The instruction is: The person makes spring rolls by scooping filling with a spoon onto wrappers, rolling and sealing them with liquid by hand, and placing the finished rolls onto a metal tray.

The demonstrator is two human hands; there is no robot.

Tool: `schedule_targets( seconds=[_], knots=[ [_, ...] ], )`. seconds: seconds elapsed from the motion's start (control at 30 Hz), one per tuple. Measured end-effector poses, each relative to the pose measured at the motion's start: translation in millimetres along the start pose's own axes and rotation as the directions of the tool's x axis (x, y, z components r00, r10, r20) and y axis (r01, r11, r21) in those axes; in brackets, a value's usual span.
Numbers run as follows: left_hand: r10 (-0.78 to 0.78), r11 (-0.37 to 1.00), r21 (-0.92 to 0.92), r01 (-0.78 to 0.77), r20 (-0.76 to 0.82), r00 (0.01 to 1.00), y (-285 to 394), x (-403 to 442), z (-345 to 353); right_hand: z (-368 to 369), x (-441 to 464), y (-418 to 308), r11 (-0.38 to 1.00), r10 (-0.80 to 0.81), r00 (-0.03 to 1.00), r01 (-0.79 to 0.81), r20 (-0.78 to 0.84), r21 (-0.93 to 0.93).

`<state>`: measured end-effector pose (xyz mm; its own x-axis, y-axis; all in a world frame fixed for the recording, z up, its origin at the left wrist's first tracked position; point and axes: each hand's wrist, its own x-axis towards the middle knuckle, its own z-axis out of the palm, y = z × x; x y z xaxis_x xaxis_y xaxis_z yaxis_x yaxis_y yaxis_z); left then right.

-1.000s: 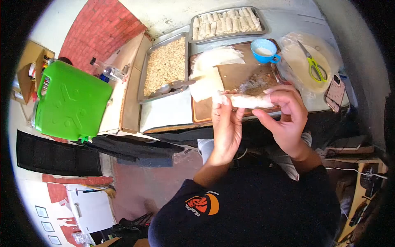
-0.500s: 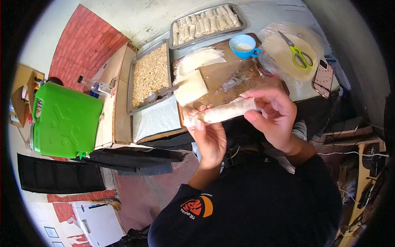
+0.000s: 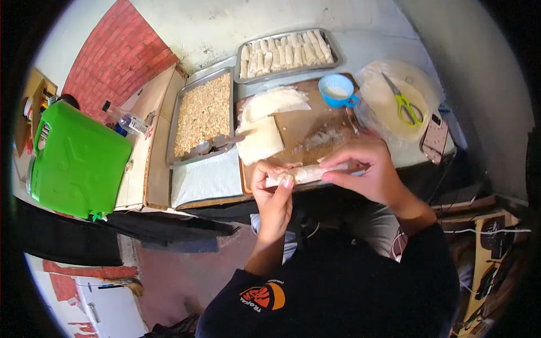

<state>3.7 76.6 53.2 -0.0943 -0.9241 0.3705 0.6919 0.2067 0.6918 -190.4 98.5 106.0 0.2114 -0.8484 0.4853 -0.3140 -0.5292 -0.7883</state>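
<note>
A pale spring roll is held up between my hands, just over the near edge of the wooden board. My left hand grips its left end, thumb in front and fingers behind. At the other end, the thumb and fingers of my right hand pinch the roll. Behind my left hand lie square wrappers, and past them a fanned stack of wrappers. A blue cup with whitish liquid stands on the board's far right corner.
Finished rolls fill a metal tray at the back. On the left, another tray contains chopped filling and a spoon. Green-handled scissors rest on plastic-wrapped wrappers, beside a phone. A green jerrycan stands far left.
Both hands have shifted slightly lower with the roll. My right fingers have closed in on its right end, and my left fingers have curled further around the left end. The whole view has shifted slightly.
</note>
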Motion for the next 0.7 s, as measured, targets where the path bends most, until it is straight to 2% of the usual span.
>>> schedule_targets(
  seconds=[0.1,0.13,0.23,0.37,0.4,0.43,0.47,0.5,0.53,0.57,0.6,0.63,0.7],
  knots=[
    [-0.006,1.0,-0.016,0.005,-0.05,0.999,-2.7,4.3,-9.3,5.4,11.6,2.0,0.997,-0.015,1.0,0.013,-0.027,-0.077],
    [-0.009,1.0,-0.002,0.009,-0.061,0.998,-3.5,6.0,-13.2,3.8,15.7,0.1,0.995,0.027,0.999,-0.024,0.033,-0.092],
    [-0.024,0.999,0.042,0.029,-0.099,0.995,-4.6,12.2,-21.4,-0.6,36.5,-2.0,0.967,-0.028,0.978,0.079,0.207,-0.244],
    [-0.053,0.989,0.134,0.07,-0.127,0.99,-3.5,22.7,-41.7,23.5,62.9,11.6,0.966,-0.093,0.955,0.155,0.28,-0.207],
    [-0.078,0.983,0.155,0.1,-0.139,0.987,-1.6,24.8,-47.8,25.9,72.3,12.0,0.972,-0.032,0.929,0.114,0.367,-0.204],
    [-0.104,0.976,0.177,0.131,-0.151,0.983,0.0,26.7,-53.1,30.0,81.2,15.8,0.97,-0.049,0.919,0.137,0.391,-0.199],
    [-0.069,0.961,0.246,0.129,-0.24,0.968,1.3,28.7,-57.1,34.9,89.9,21.2,0.968,-0.066,0.908,0.159,0.413,-0.194],
    [0.077,0.95,0.311,0.007,-0.257,0.963,2.0,30.5,-62.1,38.9,99.9,25.4,0.965,-0.083,0.896,0.181,0.436,-0.188],
    [0.221,0.92,0.376,-0.11,-0.265,0.939,2.2,32.0,-67.9,37.7,115.3,21.5,0.985,0.096,0.854,-0.008,0.511,-0.172],
    [0.361,0.87,0.441,-0.221,-0.264,0.894,2.2,32.2,-74.9,37.0,130.6,30.9,0.989,0.14,0.851,-0.101,0.506,-0.104],
    [0.488,0.75,0.609,-0.258,-0.245,0.838,1.7,28.0,-97.1,36.6,147.7,46.3,0.98,0.185,0.844,-0.193,0.503,-0.035],
    [0.58,0.642,0.725,-0.25,-0.246,0.777,3.1,24.3,-115.1,33.7,167.9,71.1,0.977,0.181,0.868,-0.214,0.462,0.018],
    [0.678,0.502,0.841,-0.201,-0.239,0.695,0.2,16.7,-161.2,17.9,213.0,103.6,0.942,0.313,0.901,-0.334,0.299,0.023]
  ],
)
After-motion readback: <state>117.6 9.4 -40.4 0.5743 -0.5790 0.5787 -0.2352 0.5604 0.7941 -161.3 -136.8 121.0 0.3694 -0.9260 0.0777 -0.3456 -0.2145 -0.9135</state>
